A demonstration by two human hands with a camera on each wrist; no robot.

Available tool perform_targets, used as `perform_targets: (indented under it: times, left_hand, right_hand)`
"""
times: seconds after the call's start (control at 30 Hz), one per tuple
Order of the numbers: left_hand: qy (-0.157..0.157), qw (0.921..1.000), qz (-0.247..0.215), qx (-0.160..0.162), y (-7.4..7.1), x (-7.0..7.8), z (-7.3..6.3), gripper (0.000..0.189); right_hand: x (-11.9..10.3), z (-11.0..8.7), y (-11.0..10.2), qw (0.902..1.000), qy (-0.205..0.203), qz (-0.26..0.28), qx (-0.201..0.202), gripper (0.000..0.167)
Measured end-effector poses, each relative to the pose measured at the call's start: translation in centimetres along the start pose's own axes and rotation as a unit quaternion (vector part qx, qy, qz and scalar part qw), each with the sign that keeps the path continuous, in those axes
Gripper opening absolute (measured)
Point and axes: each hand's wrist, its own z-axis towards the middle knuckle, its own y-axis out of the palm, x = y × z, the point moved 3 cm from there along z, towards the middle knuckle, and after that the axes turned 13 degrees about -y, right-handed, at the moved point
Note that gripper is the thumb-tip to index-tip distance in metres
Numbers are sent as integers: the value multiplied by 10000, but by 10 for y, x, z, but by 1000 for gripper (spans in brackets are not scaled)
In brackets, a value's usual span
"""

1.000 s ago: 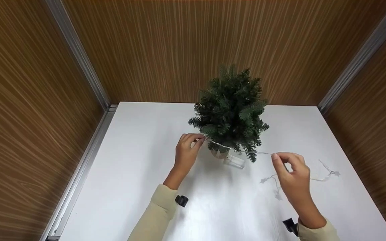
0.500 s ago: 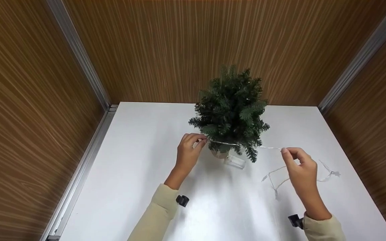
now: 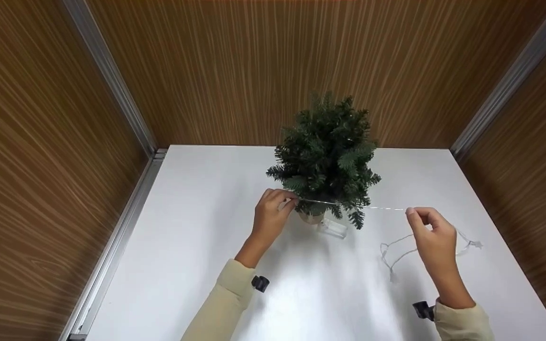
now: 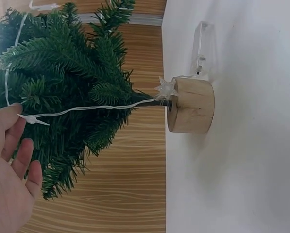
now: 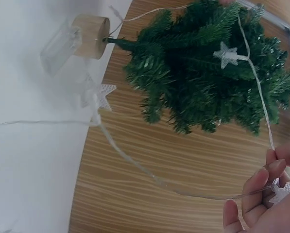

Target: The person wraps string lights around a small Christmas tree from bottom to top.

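A small artificial Christmas tree stands upright on a round wooden base. My left hand, at the tree's lower left, pinches a string of star lights between thumb and finger, beside one star. Right of the tree, my right hand pinches the same string between thumb and fingertips, with a star near its palm. The wire runs nearly straight between both hands, across the front of the lower branches. Another star hangs on that stretch.
A clear battery box lies on the white table by the base, joined to the wire. The loose end of the string, with stars, trails below and beyond my right hand. Wood-grain panels wall the back and sides.
My right hand has moved right and slightly up, drawing the wire straighter and higher across the tree. My left hand has shifted slightly right. The loose end has moved with the right hand.
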Motion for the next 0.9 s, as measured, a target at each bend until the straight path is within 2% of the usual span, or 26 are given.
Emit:
perform_targets:
  times: [0.3, 0.67, 0.9]
  left_hand:
    - [84, 9999, -47, -39, 4, -1, 0, 6]
    - [-213, 9971, -604, -418, 1, -8, 0, 6]
    - [-422, 9927, -1054, -413, -9, -13, 0, 7]
  right_hand:
    - [16, 4, 2, 9998, 189, -72, -45, 25]
    - [20, 6, 4, 9998, 141, 80, -97, 23]
    - [18, 6, 5, 9997, 145, 183, -93, 24]
